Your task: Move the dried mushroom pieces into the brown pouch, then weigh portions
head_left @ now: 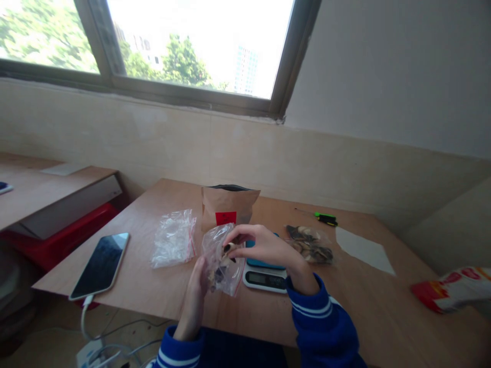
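Note:
My left hand point(195, 291) grips a clear zip bag point(233, 287) by its left side, with some dark and pale dried pieces inside it. At the bag's mouth, my right hand point(270, 249) pinches a dried piece point(229, 248), cream with a dark part, perhaps a mushroom slice. The white digital scale point(264, 280) with a blue top lies under my right hand and partly behind the bag. Just behind the bag stands a brown kraft pouch point(230, 204) with a red label, its top open.
Flat clear bags point(174, 237) lie to the left, near a phone point(100, 266) on a charging cable. On the right are filled clear bags point(310, 248), a green-and-black tool point(326, 220), a white paper point(364, 250) and a red-and-white package point(448, 289). A wall rises behind the table.

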{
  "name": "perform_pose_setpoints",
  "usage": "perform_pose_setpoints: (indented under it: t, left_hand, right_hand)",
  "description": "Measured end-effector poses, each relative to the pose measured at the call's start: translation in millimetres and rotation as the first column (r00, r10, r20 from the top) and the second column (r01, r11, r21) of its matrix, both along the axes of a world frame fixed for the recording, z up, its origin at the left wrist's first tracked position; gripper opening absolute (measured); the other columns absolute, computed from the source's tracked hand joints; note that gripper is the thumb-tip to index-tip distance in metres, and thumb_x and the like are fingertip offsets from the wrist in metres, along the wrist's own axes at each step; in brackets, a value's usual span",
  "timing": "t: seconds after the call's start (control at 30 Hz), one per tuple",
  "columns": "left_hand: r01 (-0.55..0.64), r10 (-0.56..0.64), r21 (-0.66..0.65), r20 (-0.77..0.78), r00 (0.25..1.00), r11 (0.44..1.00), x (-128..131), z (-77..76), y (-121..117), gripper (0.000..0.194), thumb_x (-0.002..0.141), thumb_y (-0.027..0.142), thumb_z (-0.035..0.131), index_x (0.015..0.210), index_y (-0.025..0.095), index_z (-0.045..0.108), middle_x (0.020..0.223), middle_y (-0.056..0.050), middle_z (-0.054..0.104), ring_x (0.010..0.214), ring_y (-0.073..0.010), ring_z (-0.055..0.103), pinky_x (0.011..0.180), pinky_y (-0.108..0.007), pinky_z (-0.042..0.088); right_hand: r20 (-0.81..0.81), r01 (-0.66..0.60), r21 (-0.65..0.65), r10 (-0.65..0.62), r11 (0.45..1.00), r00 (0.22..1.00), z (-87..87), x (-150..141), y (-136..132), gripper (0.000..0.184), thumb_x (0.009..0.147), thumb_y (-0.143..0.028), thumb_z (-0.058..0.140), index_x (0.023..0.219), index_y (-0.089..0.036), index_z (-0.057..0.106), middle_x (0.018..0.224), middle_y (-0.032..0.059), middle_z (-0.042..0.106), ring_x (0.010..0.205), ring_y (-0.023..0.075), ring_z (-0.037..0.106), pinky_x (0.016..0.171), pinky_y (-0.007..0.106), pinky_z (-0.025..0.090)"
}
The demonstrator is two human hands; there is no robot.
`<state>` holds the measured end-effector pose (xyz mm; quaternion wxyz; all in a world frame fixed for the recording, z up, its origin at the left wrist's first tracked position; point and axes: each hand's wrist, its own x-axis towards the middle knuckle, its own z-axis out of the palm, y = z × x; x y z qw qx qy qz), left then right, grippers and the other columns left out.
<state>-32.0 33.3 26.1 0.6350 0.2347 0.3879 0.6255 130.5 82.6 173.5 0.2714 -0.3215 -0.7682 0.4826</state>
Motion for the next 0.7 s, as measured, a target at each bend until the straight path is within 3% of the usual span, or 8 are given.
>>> perform_pose_setpoints:
  t: [0.1, 0.17, 0.27, 0.33, 0.4, 0.5, 0.7]
  left_hand:
    - [-0.043, 0.042, -0.051, -0.032, 0.999, 0.998, -4, -1.6, -1, 0.055, 0.082, 0.054, 0.057, 0.122, 0.016, 0.062, 0.123, -0.012, 0.067, 0.113, -0.0287, 0.062, 0.093, -0.039, 0.049]
    - [-0.081, 0.076, -0.080, -0.066, 0.995, 0.993, -7, -2.5, -2, 0.057, 0.080, 0.056, 0.059, 0.121, 0.015, 0.061, 0.119, -0.012, 0.069, 0.110, -0.0291, 0.064, 0.088, -0.038, 0.051]
    - [-0.104, 0.096, -0.077, -0.102, 0.990, 0.992, -9, -3.4, -3, 0.059, 0.079, 0.057, 0.059, 0.121, 0.016, 0.061, 0.116, -0.012, 0.069, 0.108, -0.0286, 0.064, 0.084, -0.036, 0.051]
    - [-0.098, 0.090, -0.067, -0.117, 0.989, 0.993, -11, -3.4, -3, 0.060, 0.080, 0.058, 0.058, 0.123, 0.016, 0.059, 0.116, -0.013, 0.069, 0.107, -0.0288, 0.065, 0.080, -0.035, 0.052]
    - [-0.095, 0.087, -0.062, -0.126, 0.988, 0.994, -12, -2.7, -3, 0.061, 0.079, 0.058, 0.058, 0.124, 0.016, 0.059, 0.115, -0.013, 0.069, 0.106, -0.0292, 0.065, 0.080, -0.036, 0.052]
    - [-0.114, 0.108, -0.050, -0.122, 0.987, 0.992, -13, -0.7, -2, 0.061, 0.077, 0.058, 0.061, 0.120, 0.015, 0.061, 0.116, -0.013, 0.069, 0.109, -0.0291, 0.064, 0.087, -0.037, 0.051]
    - [-0.121, 0.116, -0.049, -0.096, 0.989, 0.991, -14, 2.7, -1, 0.062, 0.075, 0.059, 0.063, 0.117, 0.014, 0.062, 0.115, -0.012, 0.070, 0.112, -0.0287, 0.063, 0.099, -0.040, 0.046]
  right_hand:
    - [-0.129, 0.062, 0.023, -0.059, 0.998, 0.990, 12.2, 7, 14, 0.025, 0.074, -0.026, 0.076, 0.096, -0.016, 0.069, 0.094, 0.0049, 0.072, 0.085, 0.0157, 0.067, 0.080, 0.030, 0.054]
    - [-0.235, 0.222, 0.140, -0.186, 0.965, 0.954, 20.1, 6, 29, 0.024, 0.076, -0.026, 0.074, 0.097, -0.018, 0.068, 0.098, 0.0048, 0.071, 0.088, 0.0155, 0.067, 0.083, 0.030, 0.053]
    - [-0.343, 0.475, 0.391, -0.354, 0.789, 0.870, 27.6, -1, 55, 0.017, 0.079, -0.023, 0.071, 0.095, -0.018, 0.068, 0.102, 0.0052, 0.070, 0.095, 0.0162, 0.065, 0.089, 0.031, 0.051]
    - [-0.335, 0.515, 0.532, -0.392, 0.673, 0.857, 28.1, -8, 72, 0.012, 0.080, -0.021, 0.070, 0.092, -0.017, 0.069, 0.100, 0.0060, 0.070, 0.098, 0.0171, 0.064, 0.089, 0.031, 0.050]
    - [-0.286, 0.480, 0.629, -0.392, 0.612, 0.875, 25.2, -12, 86, 0.009, 0.082, -0.017, 0.067, 0.090, -0.017, 0.069, 0.097, 0.0061, 0.070, 0.097, 0.0175, 0.064, 0.088, 0.031, 0.049]
    - [-0.190, 0.392, 0.699, -0.373, 0.599, 0.908, 17.0, -14, 97, 0.010, 0.085, -0.013, 0.062, 0.091, -0.017, 0.069, 0.097, 0.0064, 0.069, 0.096, 0.0175, 0.064, 0.087, 0.031, 0.049]
    - [-0.112, 0.301, 0.687, -0.313, 0.661, 0.943, 6.3, -10, 97, 0.017, 0.089, -0.023, 0.060, 0.100, -0.018, 0.071, 0.107, 0.0084, 0.068, 0.100, 0.0179, 0.064, 0.091, 0.031, 0.049]
